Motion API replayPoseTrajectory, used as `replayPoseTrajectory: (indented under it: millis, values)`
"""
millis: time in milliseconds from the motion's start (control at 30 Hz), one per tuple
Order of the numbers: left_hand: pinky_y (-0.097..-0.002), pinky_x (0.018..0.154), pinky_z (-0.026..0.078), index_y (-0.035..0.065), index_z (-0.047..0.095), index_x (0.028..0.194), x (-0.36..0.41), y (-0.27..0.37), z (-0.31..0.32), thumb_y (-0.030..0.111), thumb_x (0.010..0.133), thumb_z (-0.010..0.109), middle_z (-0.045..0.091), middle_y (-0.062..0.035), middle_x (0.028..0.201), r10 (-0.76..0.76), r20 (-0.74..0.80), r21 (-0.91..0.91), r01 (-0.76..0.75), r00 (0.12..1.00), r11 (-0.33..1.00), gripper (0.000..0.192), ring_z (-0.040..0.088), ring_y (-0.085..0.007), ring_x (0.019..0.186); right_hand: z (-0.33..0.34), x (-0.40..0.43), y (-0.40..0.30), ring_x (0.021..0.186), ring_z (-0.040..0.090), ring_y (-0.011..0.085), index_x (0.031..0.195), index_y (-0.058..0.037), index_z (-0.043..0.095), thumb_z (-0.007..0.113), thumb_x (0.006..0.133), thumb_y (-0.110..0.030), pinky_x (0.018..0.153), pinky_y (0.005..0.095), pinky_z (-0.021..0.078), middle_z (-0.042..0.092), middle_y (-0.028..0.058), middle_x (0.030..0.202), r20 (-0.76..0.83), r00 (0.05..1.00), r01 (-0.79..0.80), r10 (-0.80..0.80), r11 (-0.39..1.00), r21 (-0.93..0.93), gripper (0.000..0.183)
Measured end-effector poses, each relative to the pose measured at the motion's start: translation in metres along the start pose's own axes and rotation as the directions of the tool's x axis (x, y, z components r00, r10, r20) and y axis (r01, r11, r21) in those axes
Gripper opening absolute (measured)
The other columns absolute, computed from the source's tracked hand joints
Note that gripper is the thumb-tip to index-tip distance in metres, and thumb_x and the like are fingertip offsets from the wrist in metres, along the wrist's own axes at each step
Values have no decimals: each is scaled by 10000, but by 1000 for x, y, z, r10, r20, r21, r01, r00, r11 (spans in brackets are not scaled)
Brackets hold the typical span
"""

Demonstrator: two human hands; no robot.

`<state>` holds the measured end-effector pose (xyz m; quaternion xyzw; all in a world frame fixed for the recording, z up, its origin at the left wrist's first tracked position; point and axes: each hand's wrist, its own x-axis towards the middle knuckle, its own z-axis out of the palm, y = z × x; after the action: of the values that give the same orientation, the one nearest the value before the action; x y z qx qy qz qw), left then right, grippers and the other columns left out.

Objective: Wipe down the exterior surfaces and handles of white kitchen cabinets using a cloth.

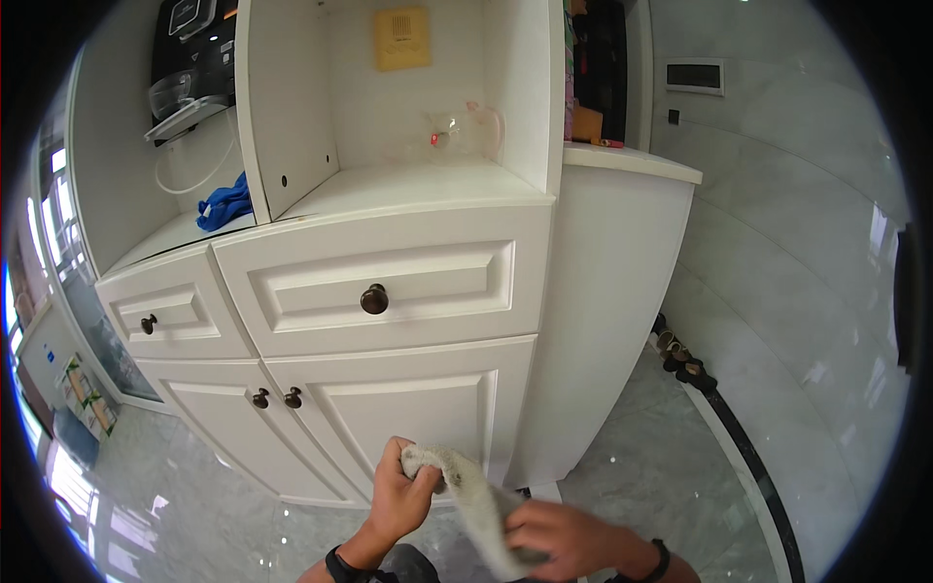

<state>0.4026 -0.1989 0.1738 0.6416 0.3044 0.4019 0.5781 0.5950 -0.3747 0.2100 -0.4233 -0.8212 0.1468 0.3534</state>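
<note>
A greyish-white cloth (474,503) with dark stains hangs between my two hands, in front of the lower cabinet door (408,415). My left hand (401,484) pinches its upper end between thumb and fingers. Lower and to the right, my right hand (557,539) grips the other end and looks slightly blurred. Above the hands is a white drawer front (437,280) with a dark round knob (374,299). Both hands are apart from the cabinet's knobs.
The open shelf (408,189) holds a crumpled clear plastic bag (455,135). At left, a blue cloth (224,204) lies below a black wall-mounted appliance (193,69). Several shoes (685,361) line the tiled wall (787,240). A dark strip edges the floor (656,459).
</note>
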Motion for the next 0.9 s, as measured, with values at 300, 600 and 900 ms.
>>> replayPoseTrajectory:
  millis: [300, 600, 900]
  values:
    - [-373, 708, 547, 14, 500, 997, -10, 5, 57, 7, 748, 776, 731, -151, 1056, 554, 157, 202, -575, 818, 792, 372, 699, -292, 840, 105, -7, 49, 1372, 465, 265, 1511, -120, 400, 314, 1068, -510, 1154, 410, 372, 478, 123, 1472, -19, 713, 51, 701, -25, 998, 597]
    - [-386, 791, 548, -21, 633, 1191, -54, 17, 90, 228, 969, 677, 715, -112, 1041, 776, 287, 383, -810, 562, 445, 336, 660, -202, 938, 44, 28, 53, 713, 638, 192, 853, -80, 581, 497, 1014, -263, 663, 342, 553, 624, 35, 786, -47, 481, 444, 875, -197, 874, 258]
    - [-340, 820, 511, 5, 517, 1130, -36, -12, 81, 83, 860, 732, 617, -155, 1047, 224, 54, -211, -208, 973, 955, 354, 632, -230, 933, 83, 19, 50, 1270, 493, 264, 1454, 37, 362, 636, 928, -271, 1118, 390, 354, 483, 150, 1369, -761, 607, -23, 230, 962, 272, 667]
